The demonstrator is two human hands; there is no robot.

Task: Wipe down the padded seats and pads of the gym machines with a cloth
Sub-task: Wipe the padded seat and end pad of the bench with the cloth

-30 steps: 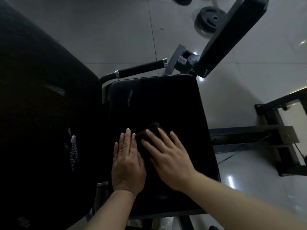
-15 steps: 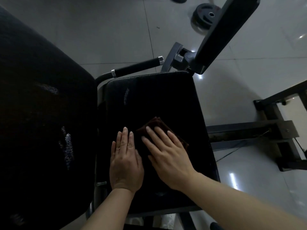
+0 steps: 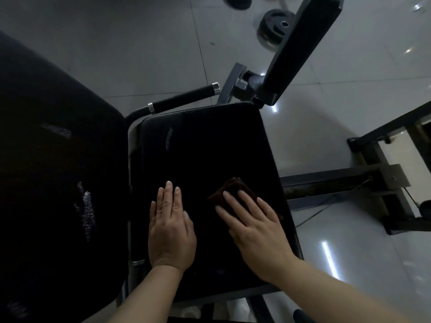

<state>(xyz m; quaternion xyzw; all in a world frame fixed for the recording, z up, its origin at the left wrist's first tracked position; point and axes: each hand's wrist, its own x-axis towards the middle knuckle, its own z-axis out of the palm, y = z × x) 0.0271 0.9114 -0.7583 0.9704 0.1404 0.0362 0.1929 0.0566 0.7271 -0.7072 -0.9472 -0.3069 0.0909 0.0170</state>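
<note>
Cloth: I see the cloth [image 3: 235,190], dark brown and folded, lying flat on the near right part of the seat [image 3: 210,148], mostly under my right fingers, with its far corner showing.
Right hand: the right hand [image 3: 254,231] lies palm down on the cloth, fingers straight and slightly spread, pressing it to the pad.
Left hand: the left hand [image 3: 171,231] rests flat on the seat's near left part, fingers straight and together, apart from the cloth and holding nothing.
Seat: black padded vinyl, with a pale scuff toward its far left. A larger black pad [image 3: 53,171] stands just left of it, with worn patches.
Handling: I judge the cloth soft, light and limp; it would bunch if pushed from an edge, so a flat palm over its middle suits it. The vinyl looks smooth and probably slick, giving a little under pressure.
Around: a handle [image 3: 184,100] at the far edge, an arm pad [image 3: 303,45] far right, a weight plate [image 3: 275,25] on the floor.
Writing: I can read no brand or label anywhere.
</note>
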